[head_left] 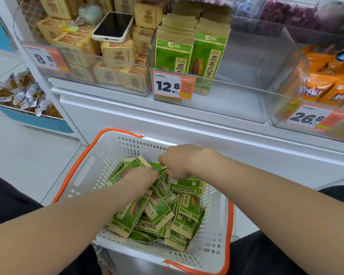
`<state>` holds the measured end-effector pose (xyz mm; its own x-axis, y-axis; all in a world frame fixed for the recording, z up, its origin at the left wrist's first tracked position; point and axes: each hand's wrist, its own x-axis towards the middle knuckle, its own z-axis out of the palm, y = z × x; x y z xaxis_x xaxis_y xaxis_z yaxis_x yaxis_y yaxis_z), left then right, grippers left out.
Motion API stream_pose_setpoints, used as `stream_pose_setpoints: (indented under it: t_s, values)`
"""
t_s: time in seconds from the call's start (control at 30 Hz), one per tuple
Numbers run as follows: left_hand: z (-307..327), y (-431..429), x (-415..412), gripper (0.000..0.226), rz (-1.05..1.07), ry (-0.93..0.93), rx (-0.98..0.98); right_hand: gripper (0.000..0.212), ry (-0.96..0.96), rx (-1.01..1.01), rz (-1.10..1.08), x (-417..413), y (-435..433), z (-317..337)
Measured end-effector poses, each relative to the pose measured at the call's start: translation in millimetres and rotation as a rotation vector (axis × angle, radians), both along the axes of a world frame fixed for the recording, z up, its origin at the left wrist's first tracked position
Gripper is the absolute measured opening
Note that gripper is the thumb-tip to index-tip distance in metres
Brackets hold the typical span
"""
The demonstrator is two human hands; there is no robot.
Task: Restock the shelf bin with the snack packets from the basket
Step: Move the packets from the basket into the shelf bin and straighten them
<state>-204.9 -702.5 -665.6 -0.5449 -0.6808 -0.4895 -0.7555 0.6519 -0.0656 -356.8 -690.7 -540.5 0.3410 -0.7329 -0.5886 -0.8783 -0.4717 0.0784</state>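
The job is barely begun. The clear shelf bin (246, 92) has two rows of shelved packets (175, 56) at its left end and the rest is bare. A heap of sunflower seed packets (157, 211) still fills the basket (99, 155). Near the basket's far edge, my right hand (179, 161) is curled, pinching a packet. My left hand (141, 176) has its fingers buried in the heap, and I cannot tell its grip. A phone (113, 26) lies on the pastry bin to the left. I judge the bin's opening unobstructed.

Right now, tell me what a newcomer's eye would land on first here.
The white basket in front is heaped with green packets, the left hand and right hand down among them. Above it, the clear shelf bin holds two standing rows of them at its left and is otherwise bare.
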Motion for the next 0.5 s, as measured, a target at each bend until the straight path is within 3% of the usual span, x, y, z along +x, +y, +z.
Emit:
stream_pose_setpoints:
  t_s: [0.1, 0.13, 0.3, 0.4, 0.43, 0.5]
  values:
    - [9.4, -8.6, -0.7, 0.04, 0.076, 0.1, -0.079, 0.008, 0.038, -0.012, -0.029, -3.2, 2.8, 7.9]
    - [15.4, -12.3, -2.5, 0.04, 0.123, 0.158, -0.079, 0.014, 0.046, -0.03, -0.04, -5.0, 3.5, 10.0]
    - [57.4, -34.6, -14.6, 0.018, 0.481, 0.593, 0.136, 0.011, -0.002, -0.138, -0.133, -22.7, 5.5, 20.0]
    - [79.7, -41.9, -19.2, 0.022, 0.723, 0.817, 0.316, 0.078, -0.092, -0.072, -0.144, -35.7, 5.4, 26.1]
    - [87.3, -42.4, -21.8, 0.021, 0.814, 0.892, 0.394, 0.088, -0.124, -0.063, -0.156, -38.5, 5.6, 28.3]
    - [105.3, -41.1, -28.7, 0.019, 1.022, 1.068, 0.577, 0.084, -0.196, -0.093, -0.18, -42.8, 5.3, 33.6]
